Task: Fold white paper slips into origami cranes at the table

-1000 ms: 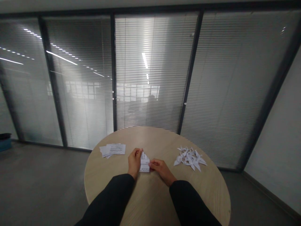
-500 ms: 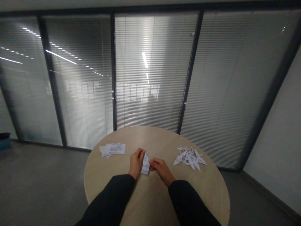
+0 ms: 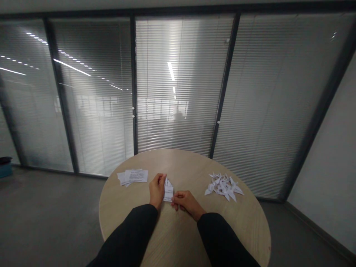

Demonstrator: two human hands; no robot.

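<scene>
A small folded piece of printed paper point(image 3: 168, 193), pointed at its far end, is held between my hands over the middle of the table. My left hand point(image 3: 157, 190) pinches it near the tip along the left edge. At its lower right corner, the thumb and fingers of my right hand point(image 3: 187, 202) are closed on the paper. Part of the left edge is hidden behind my left fingers. Dark sleeves cover both forearms.
The round wooden table point(image 3: 172, 237) carries a few flat printed sheets point(image 3: 136, 175) on the left. A heap of folded white paper cranes point(image 3: 224, 186) lies on the right. Beyond stands a glass partition with blinds point(image 3: 178, 137). A blue bin point(image 3: 5, 167) is on the floor at far left.
Both hands and the folded paper have shifted slightly left. My right hand has slid from the paper's right side down to its lower right corner.
</scene>
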